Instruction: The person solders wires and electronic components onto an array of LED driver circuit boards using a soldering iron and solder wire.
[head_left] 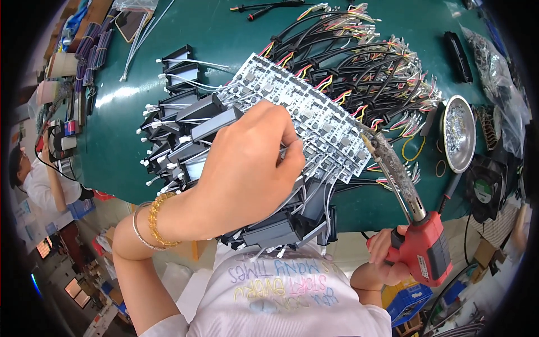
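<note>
A long white circuit board panel (264, 78) lies slanted across the green table. My left hand (247, 163) hovers over its near edge, thumb and fingers pinched together; what they hold, if anything, is hidden. White wires (319, 163) run from the board beside those fingers. Several dark rectangular modules (216, 124) with white plugs crowd along the board's near and left sides. My right hand (388, 258) grips a red soldering gun (429, 247), its metal barrel slanting up-left and its tip near the board's right end. Black cables (337, 73) with coloured wires extend from the board's far edge.
An oval metal bowl (449, 137) sits at the right, near a black fan (484, 188) and a clear plastic bag (497, 73). A flat dark device (130, 25) and bundled wires (90, 48) lie at the far left. Another person (45, 180) sits at the left.
</note>
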### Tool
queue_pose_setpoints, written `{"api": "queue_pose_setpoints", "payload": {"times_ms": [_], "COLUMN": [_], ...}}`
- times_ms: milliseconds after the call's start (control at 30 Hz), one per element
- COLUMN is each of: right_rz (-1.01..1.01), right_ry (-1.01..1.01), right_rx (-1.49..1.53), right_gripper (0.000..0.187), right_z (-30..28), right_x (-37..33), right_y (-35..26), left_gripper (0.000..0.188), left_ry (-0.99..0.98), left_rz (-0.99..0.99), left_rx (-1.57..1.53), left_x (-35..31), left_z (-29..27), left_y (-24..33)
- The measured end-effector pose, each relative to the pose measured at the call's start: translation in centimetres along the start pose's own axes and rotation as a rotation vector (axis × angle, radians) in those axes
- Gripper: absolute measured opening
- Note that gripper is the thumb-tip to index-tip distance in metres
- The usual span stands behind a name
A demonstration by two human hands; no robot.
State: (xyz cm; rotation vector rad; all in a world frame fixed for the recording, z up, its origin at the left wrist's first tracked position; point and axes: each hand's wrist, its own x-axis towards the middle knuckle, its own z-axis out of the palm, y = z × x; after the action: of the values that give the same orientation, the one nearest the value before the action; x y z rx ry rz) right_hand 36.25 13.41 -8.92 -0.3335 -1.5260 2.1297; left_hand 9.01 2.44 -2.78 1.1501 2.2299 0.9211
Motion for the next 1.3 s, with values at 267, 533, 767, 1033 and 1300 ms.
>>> {"api": "queue_pose_setpoints", "payload": {"times_ms": [267, 533, 767, 1033, 1300], "right_rz": [0.203, 0.217, 0.122, 0.038, 0.015], "right_ry": [0.338, 0.231, 0.225, 0.286, 0.133], "right_rx": [-0.547, -0.810, -0.730, -0.285, -0.259], "right_gripper": [0.078, 0.078, 0.067, 0.062, 0.089], "right_z": [2.9, 3.0, 2.9, 2.4, 1.6], "right_x": [-0.6, 0.5, 0.8, 0.4, -0.1], "right_y": [-0.7, -1.6, -1.3, -0.3, 0.2], "left_gripper": [0.012, 0.014, 0.014, 0.015, 0.015], "left_ry": [0.040, 0.023, 0.020, 0.038, 0.045], "left_rz": [-0.019, -0.025, -0.025, -0.018, 0.002], "left_rx": [0.047, 0.052, 0.058, 0.075, 0.071], "left_x": [-0.1, 0.0, 0.1, -0.1, -0.1], "left_z": [0.7, 0.6, 0.6, 0.7, 0.8], "left_y": [-0.2, 0.0, 0.1, -0.1, -0.1]}}
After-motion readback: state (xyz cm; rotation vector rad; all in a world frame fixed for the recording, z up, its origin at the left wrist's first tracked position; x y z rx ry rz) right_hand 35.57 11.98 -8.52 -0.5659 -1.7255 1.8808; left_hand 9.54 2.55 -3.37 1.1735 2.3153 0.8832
